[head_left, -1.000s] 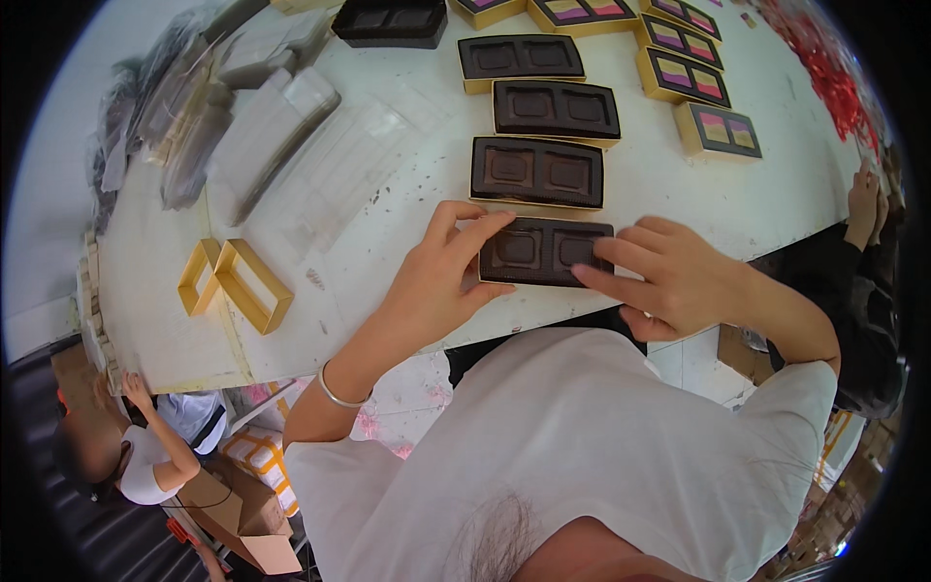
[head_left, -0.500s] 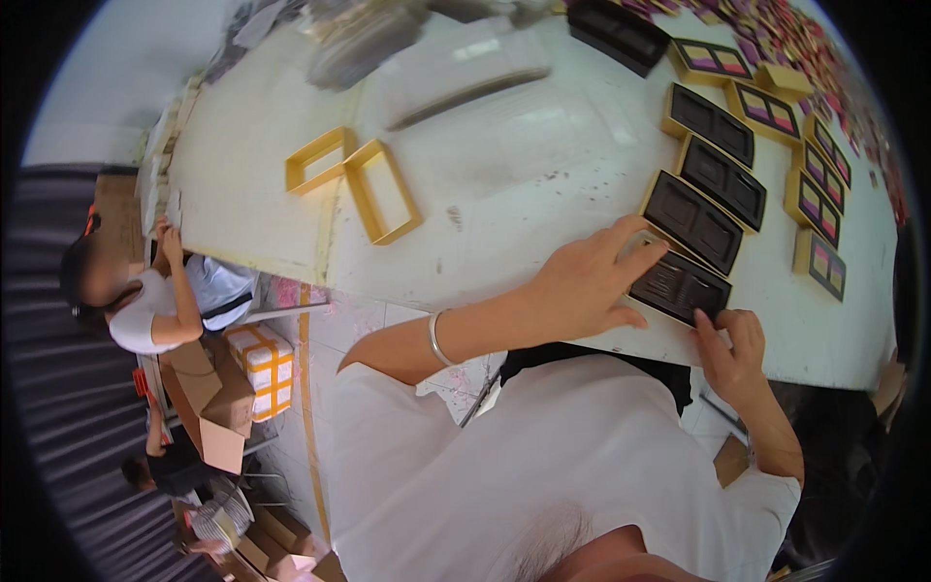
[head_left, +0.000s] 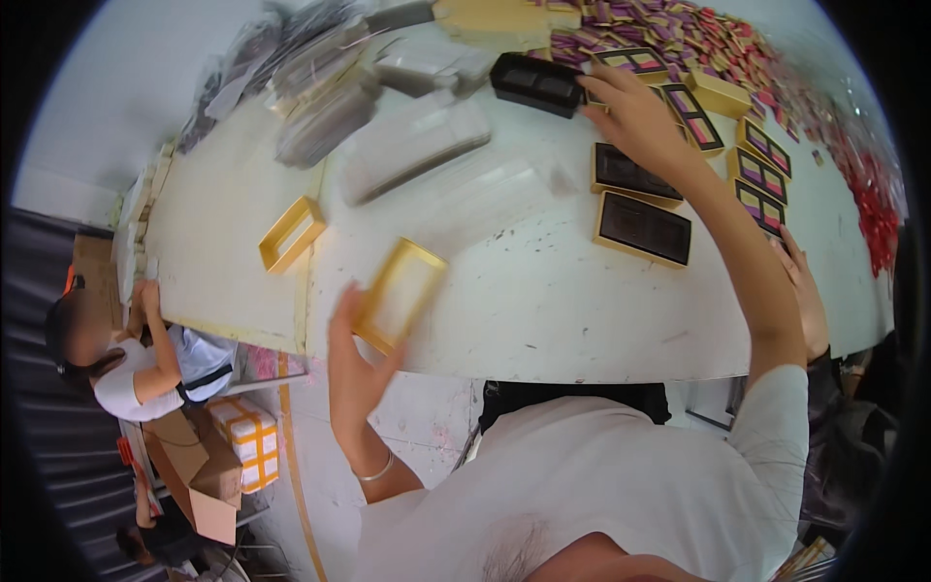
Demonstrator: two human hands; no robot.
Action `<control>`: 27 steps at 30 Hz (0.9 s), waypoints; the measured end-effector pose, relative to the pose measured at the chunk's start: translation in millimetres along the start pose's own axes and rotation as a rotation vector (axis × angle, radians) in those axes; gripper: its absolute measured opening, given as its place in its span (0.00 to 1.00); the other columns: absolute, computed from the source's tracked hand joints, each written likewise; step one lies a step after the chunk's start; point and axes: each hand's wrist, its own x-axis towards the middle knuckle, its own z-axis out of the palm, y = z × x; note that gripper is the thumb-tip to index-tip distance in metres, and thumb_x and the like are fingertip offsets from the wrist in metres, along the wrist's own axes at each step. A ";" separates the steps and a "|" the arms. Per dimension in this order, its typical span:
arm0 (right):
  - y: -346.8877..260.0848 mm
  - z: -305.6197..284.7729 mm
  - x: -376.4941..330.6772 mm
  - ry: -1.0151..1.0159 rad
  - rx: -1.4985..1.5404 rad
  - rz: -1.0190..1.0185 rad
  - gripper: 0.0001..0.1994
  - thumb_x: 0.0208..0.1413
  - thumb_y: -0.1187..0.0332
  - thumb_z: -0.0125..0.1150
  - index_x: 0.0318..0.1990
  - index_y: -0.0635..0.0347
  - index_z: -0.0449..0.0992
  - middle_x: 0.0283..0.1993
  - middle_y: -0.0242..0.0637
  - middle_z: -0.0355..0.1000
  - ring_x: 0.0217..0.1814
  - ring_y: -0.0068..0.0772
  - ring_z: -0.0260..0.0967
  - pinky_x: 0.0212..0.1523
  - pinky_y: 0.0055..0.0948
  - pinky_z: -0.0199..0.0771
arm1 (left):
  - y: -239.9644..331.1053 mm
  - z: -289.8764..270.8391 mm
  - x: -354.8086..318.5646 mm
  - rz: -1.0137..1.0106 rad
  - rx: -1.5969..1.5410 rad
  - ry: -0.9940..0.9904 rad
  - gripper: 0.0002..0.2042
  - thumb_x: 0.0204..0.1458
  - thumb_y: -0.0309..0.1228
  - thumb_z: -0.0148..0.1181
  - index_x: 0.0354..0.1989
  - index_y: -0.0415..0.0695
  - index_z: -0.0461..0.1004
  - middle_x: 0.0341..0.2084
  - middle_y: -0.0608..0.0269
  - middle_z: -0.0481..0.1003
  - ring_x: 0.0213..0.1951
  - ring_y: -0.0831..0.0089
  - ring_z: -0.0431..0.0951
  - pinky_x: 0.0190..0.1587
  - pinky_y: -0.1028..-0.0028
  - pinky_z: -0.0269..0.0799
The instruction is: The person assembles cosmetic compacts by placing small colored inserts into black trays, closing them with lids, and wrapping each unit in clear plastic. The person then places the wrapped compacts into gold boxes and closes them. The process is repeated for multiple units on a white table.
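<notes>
while your left hand (head_left: 354, 364) pinches the gold frame lid (head_left: 400, 294) at the counter (head_left: 504, 310) edge, its long axis tilting up and away from you, your right hand (head_left: 635, 112) lies spread open far beyond it, fingers on the black tray (head_left: 539, 82). half a second ago both hands were together on a dark tray.

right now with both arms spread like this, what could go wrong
The left hand grips the gold box frame by one end at the table edge; it could slip and drop to the floor. The right hand stretches across the two dark trays, so the forearm might nudge them out of line.
</notes>
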 end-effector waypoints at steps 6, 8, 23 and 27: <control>21.0 61.3 32.6 -0.358 -0.215 -0.001 0.08 0.47 0.69 0.60 0.32 0.63 0.73 0.34 0.38 0.70 0.42 0.42 0.66 0.44 0.35 0.68 | 42.7 51.8 23.4 0.359 -0.147 -0.418 0.35 0.38 0.25 0.66 0.59 0.41 0.59 0.54 0.54 0.65 0.55 0.57 0.64 0.57 0.65 0.58; 16.1 57.6 32.1 -0.300 -0.259 -0.015 0.09 0.47 0.67 0.60 0.32 0.63 0.73 0.33 0.38 0.70 0.42 0.42 0.66 0.44 0.35 0.68 | 51.7 68.2 32.8 0.432 -0.169 -0.458 0.35 0.38 0.25 0.66 0.59 0.43 0.59 0.53 0.55 0.65 0.54 0.56 0.64 0.57 0.65 0.58; -82.9 -149.6 -72.6 -0.790 0.983 1.059 0.12 0.57 0.59 0.53 0.28 0.56 0.66 0.19 0.23 0.60 0.16 0.13 0.55 0.16 0.16 0.54 | 72.1 100.2 51.4 0.367 -0.252 -0.603 0.40 0.40 0.25 0.68 0.63 0.48 0.53 0.49 0.52 0.68 0.43 0.59 0.73 0.45 0.69 0.71; -88.4 -130.3 -104.9 -0.769 0.933 1.216 0.14 0.59 0.57 0.51 0.29 0.58 0.66 0.17 0.25 0.61 0.14 0.13 0.56 0.14 0.17 0.53 | 79.7 105.0 53.3 0.395 -0.261 -0.657 0.38 0.41 0.25 0.66 0.63 0.48 0.53 0.51 0.53 0.66 0.45 0.58 0.72 0.44 0.68 0.71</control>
